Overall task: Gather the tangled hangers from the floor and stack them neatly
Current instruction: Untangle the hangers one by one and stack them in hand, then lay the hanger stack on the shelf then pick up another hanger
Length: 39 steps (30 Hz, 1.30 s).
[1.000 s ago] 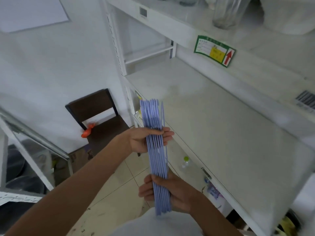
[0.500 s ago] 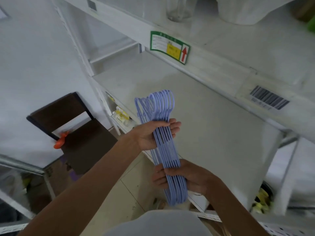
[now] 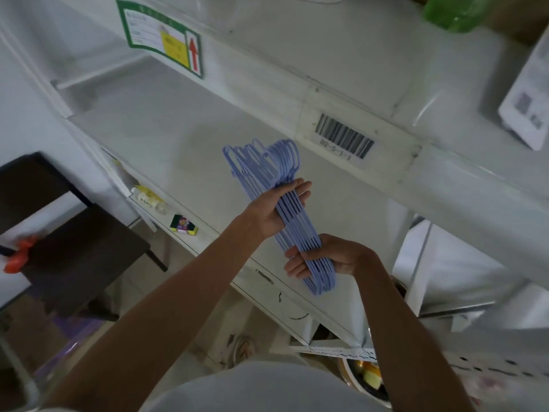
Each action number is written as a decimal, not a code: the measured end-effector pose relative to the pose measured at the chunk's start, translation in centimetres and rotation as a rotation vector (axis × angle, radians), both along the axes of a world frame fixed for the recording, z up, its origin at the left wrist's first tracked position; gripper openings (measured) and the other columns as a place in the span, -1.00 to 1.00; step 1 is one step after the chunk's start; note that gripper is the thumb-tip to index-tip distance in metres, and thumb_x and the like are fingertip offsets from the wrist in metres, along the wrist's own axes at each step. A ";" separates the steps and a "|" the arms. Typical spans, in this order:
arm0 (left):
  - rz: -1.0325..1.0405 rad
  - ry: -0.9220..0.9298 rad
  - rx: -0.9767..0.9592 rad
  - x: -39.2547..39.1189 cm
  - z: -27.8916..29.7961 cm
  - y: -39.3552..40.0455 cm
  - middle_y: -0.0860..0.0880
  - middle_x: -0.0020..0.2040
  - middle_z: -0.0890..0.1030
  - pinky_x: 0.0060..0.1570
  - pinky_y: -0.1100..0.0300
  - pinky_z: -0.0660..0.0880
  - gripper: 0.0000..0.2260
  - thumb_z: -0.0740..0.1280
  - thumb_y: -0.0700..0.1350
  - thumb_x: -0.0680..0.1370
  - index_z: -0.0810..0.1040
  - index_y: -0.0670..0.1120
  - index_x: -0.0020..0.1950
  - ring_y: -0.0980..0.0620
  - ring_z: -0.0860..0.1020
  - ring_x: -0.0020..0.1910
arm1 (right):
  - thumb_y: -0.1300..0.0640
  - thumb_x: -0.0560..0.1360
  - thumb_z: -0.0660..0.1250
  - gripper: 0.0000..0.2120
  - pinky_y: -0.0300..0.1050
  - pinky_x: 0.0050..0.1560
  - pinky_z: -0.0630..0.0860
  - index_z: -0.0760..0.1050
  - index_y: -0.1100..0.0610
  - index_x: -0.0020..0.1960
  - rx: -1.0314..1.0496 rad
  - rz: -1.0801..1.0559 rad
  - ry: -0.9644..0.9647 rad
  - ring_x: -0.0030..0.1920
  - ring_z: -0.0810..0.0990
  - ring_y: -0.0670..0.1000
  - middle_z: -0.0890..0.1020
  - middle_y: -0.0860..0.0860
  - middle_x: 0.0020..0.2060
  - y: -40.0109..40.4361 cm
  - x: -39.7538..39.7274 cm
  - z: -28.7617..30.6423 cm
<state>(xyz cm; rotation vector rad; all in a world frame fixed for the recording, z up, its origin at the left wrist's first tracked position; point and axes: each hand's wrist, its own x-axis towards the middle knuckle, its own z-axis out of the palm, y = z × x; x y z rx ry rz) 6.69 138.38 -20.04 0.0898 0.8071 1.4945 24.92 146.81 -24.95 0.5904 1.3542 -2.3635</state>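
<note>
A bundle of several light blue plastic hangers (image 3: 269, 171) is held edge-on above the white shelf (image 3: 166, 135), hooks pointing up and away from me. My left hand (image 3: 271, 209) wraps the bundle at its middle, fingers laid across the far side. My right hand (image 3: 329, 257) grips the lower end, with the hanger tips sticking out below it. The hangers lie pressed together in one flat stack, tilted from upper left to lower right.
A white shelving unit fills the right side, with a barcode label (image 3: 344, 139) and a green-edged sticker (image 3: 165, 37) on the upper shelf edge. A dark brown chair (image 3: 77, 251) with an orange object (image 3: 19, 255) stands at left. Small packets (image 3: 184, 226) sit on a lower shelf.
My view has swung toward the shelf. Both hands have carried the bundle right and up over the shelf, and it now tilts more, hooks fanning slightly.
</note>
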 end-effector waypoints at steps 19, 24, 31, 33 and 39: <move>0.007 -0.037 0.091 2.5 -4.4 1.2 -0.16 0.46 0.46 0.48 0.03 0.32 -0.68 0.10 -0.18 0.76 0.35 -0.19 0.50 -0.11 0.42 0.45 | 0.13 0.53 0.52 -0.62 0.00 0.14 0.66 0.57 0.28 0.26 0.352 -0.174 -0.065 0.13 0.72 0.21 0.71 0.28 0.12 1.8 0.7 0.5; -0.066 0.018 0.109 1.4 -4.9 0.5 -0.16 0.45 0.48 0.42 -0.03 0.40 -0.71 0.17 -0.17 0.73 0.39 -0.19 0.45 -0.17 0.38 0.52 | 0.09 0.53 0.53 -0.76 0.02 -0.03 0.67 0.63 0.27 0.01 0.526 -0.151 -0.079 -0.18 0.69 0.13 0.71 0.20 -0.15 1.2 -0.4 1.0; -0.506 0.648 0.042 -7.0 -6.1 -6.7 -0.06 0.36 0.64 0.47 -0.17 0.41 -0.22 0.65 0.11 0.30 0.52 -0.13 0.44 -0.13 0.53 0.45 | 0.10 0.54 0.51 -0.80 0.00 -0.03 0.67 0.67 0.26 -0.02 0.548 -0.203 -0.109 -0.22 0.69 0.08 0.71 0.18 -0.17 1.0 0.0 0.7; -0.543 1.003 0.033 -10.7 -4.9 -7.7 0.14 0.30 0.68 0.39 -0.09 0.51 -0.13 0.68 0.24 0.18 0.53 0.04 0.43 0.10 0.61 0.34 | 0.07 0.55 0.51 -0.79 -0.06 -0.04 0.65 0.68 0.24 -0.04 0.585 -0.176 -0.122 -0.21 0.71 0.08 0.72 0.16 -0.20 0.9 0.1 1.0; -0.631 1.995 0.385 -16.2 -1.2 -1.8 0.03 0.62 0.28 0.51 -0.01 0.32 0.12 0.67 0.27 0.20 0.21 0.06 0.65 0.06 0.31 0.52 | 0.08 0.56 0.49 -0.83 -0.06 -0.01 0.62 0.68 0.19 -0.09 0.618 -0.147 -0.188 -0.17 0.72 0.09 0.72 0.14 -0.20 0.4 -0.4 1.9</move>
